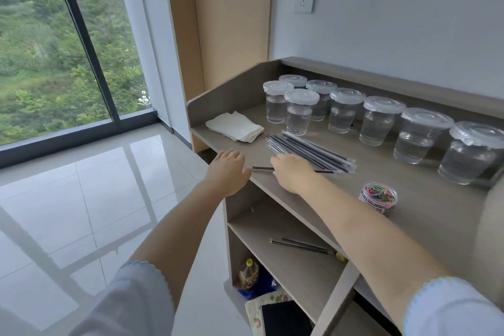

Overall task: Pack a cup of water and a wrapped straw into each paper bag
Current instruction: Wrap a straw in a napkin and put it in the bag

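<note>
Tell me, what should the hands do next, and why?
Probably close the right hand around the single wrapped straw lying under it at the desk edge. The left hand hovers open beside it, and neither hand holds anything.

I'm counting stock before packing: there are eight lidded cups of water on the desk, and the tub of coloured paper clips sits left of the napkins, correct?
Not quite. The head view does show eight lidded cups of water on the desk, but the tub of coloured paper clips sits well to the right of the napkins, near the front edge, not left of them.
</note>
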`<state>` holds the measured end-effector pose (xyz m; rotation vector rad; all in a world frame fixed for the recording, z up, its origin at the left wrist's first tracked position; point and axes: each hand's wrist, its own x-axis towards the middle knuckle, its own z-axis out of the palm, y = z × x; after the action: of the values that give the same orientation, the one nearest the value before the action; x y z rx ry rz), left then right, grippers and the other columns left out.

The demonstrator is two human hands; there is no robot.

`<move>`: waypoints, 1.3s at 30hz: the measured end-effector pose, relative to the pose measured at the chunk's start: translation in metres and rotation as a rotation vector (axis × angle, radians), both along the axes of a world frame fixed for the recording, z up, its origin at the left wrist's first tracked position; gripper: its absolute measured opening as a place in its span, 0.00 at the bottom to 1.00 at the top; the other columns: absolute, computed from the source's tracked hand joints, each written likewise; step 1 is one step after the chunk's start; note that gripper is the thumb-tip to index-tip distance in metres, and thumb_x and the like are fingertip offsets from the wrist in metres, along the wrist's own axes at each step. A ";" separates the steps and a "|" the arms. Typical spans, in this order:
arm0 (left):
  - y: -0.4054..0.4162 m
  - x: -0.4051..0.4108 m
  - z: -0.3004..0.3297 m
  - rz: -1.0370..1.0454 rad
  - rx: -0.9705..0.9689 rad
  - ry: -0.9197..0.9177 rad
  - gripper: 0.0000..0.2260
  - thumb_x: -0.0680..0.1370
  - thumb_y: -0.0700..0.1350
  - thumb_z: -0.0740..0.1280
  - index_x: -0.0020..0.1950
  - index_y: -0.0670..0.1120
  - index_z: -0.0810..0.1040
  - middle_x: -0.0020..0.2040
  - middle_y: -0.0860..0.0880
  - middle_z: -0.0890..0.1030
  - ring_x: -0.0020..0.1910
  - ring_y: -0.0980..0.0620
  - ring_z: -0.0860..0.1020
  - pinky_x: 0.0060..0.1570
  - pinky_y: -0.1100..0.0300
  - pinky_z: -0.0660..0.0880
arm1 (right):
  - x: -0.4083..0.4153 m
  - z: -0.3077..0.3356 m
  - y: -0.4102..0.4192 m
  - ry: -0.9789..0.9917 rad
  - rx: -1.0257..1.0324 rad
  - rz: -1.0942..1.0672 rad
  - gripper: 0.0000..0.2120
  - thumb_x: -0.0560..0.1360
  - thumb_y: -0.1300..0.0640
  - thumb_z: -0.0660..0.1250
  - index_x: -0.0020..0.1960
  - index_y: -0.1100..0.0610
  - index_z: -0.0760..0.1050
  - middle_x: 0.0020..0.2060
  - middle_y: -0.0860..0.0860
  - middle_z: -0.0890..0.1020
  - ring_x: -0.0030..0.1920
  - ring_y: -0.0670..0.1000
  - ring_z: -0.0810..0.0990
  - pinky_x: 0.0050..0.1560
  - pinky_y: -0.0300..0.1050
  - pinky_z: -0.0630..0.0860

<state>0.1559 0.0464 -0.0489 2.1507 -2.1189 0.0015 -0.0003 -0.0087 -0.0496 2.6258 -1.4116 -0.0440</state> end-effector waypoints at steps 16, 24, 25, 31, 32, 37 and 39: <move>-0.132 0.065 -0.001 -0.115 -0.009 -0.009 0.16 0.83 0.50 0.55 0.60 0.40 0.73 0.60 0.45 0.75 0.63 0.46 0.70 0.63 0.57 0.63 | 0.036 0.010 -0.079 -0.167 0.011 -0.214 0.08 0.80 0.62 0.56 0.54 0.61 0.73 0.53 0.59 0.79 0.53 0.61 0.77 0.41 0.47 0.68; -0.153 0.065 -0.011 -0.159 -0.036 0.031 0.14 0.83 0.48 0.55 0.57 0.40 0.74 0.60 0.45 0.74 0.62 0.45 0.70 0.58 0.56 0.65 | 0.038 0.008 -0.087 -0.203 0.020 -0.255 0.09 0.80 0.62 0.55 0.53 0.62 0.73 0.52 0.59 0.78 0.51 0.61 0.77 0.41 0.47 0.68; -0.154 0.066 -0.012 -0.156 -0.036 0.035 0.14 0.83 0.48 0.55 0.57 0.40 0.74 0.59 0.45 0.75 0.61 0.45 0.71 0.55 0.56 0.66 | 0.039 0.007 -0.088 -0.206 0.024 -0.254 0.09 0.80 0.61 0.55 0.53 0.62 0.73 0.52 0.59 0.78 0.51 0.61 0.77 0.41 0.47 0.68; -0.157 0.069 -0.014 -0.148 -0.023 0.021 0.12 0.82 0.42 0.54 0.53 0.37 0.75 0.56 0.43 0.74 0.57 0.44 0.73 0.45 0.57 0.66 | 0.043 0.007 -0.091 -0.227 0.021 -0.243 0.10 0.82 0.57 0.55 0.54 0.61 0.73 0.52 0.60 0.79 0.52 0.62 0.77 0.42 0.49 0.70; -0.157 0.068 -0.014 -0.148 -0.023 0.010 0.12 0.82 0.40 0.54 0.54 0.37 0.76 0.56 0.43 0.75 0.57 0.44 0.73 0.47 0.56 0.67 | 0.043 0.008 -0.091 -0.225 0.021 -0.246 0.11 0.82 0.57 0.55 0.55 0.61 0.73 0.53 0.60 0.79 0.53 0.62 0.77 0.43 0.49 0.70; -0.160 0.065 -0.015 -0.163 -0.072 -0.157 0.11 0.77 0.32 0.56 0.52 0.38 0.77 0.39 0.47 0.72 0.54 0.43 0.76 0.44 0.61 0.64 | 0.042 0.010 -0.088 -0.215 0.027 -0.256 0.10 0.81 0.58 0.56 0.55 0.62 0.73 0.52 0.60 0.78 0.52 0.62 0.77 0.43 0.49 0.70; -0.160 0.064 -0.016 -0.193 -0.077 -0.190 0.11 0.78 0.32 0.56 0.53 0.38 0.77 0.41 0.45 0.73 0.54 0.43 0.76 0.44 0.62 0.62 | 0.040 0.010 -0.087 -0.223 0.029 -0.257 0.10 0.81 0.58 0.56 0.55 0.62 0.73 0.52 0.60 0.78 0.51 0.62 0.77 0.44 0.50 0.71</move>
<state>0.2195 -0.1138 -0.0653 1.9660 -2.3791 0.2753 0.0401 -0.0953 -0.0394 2.5180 -1.8266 0.2053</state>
